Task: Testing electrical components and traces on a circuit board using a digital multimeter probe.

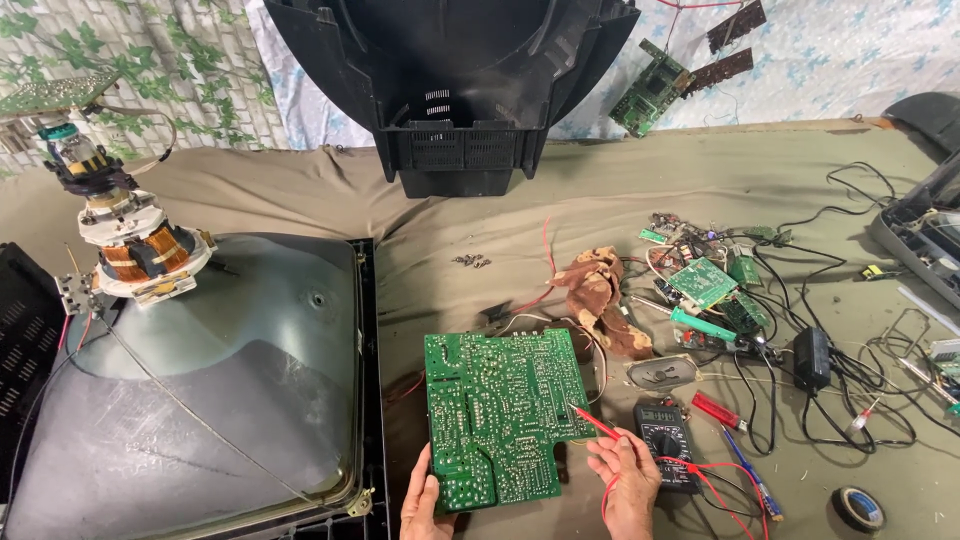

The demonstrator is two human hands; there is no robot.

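Observation:
A green circuit board (500, 410) lies solder side up on the cloth-covered table in front of me. My left hand (425, 505) grips its lower left corner. My right hand (628, 480) pinches a red probe (597, 424) whose tip touches the board's right edge. A black multimeter (667, 442) sits just right of that hand, with red leads curling away from it.
A picture tube (200, 400) with a copper coil neck (135, 250) lies face down at left. A black television back shell (455, 90) stands behind. Small green boards (705, 282), a brown rag (600, 295), an oval speaker (662, 373), a black adapter (810, 357), tape (858, 507) and cables fill the right.

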